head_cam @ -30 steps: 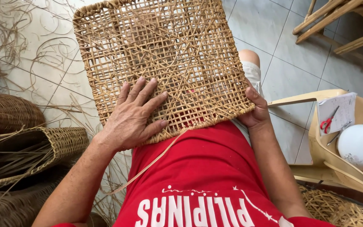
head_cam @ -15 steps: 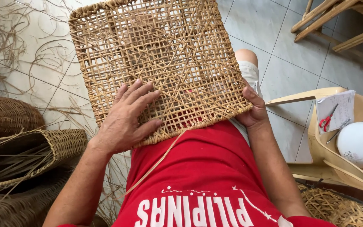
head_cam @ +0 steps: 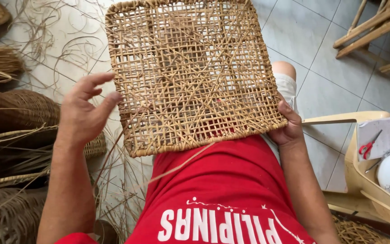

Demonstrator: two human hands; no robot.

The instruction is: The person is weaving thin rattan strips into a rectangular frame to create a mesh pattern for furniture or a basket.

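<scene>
A square, open-weave rattan tray (head_cam: 190, 72) rests tilted on my lap, its underside facing me, with a loose strand trailing from its near edge. My right hand (head_cam: 287, 124) grips the tray's near right corner, thumb on top. My left hand (head_cam: 86, 113) hovers just off the tray's left edge with fingers spread, holding nothing. I wear a red shirt.
Woven baskets (head_cam: 19, 117) and bundles of rattan strips (head_cam: 1, 63) lie on the tiled floor at the left. A cream plastic chair (head_cam: 366, 180) at the right carries red-handled scissors (head_cam: 369, 145), paper and a white object. Wooden chair legs (head_cam: 375, 31) stand at the upper right.
My left hand has lifted off the tray's face and moved left, off its edge, with the fingers spread. The tray has shifted right and turned slightly. The right hand keeps its hold.
</scene>
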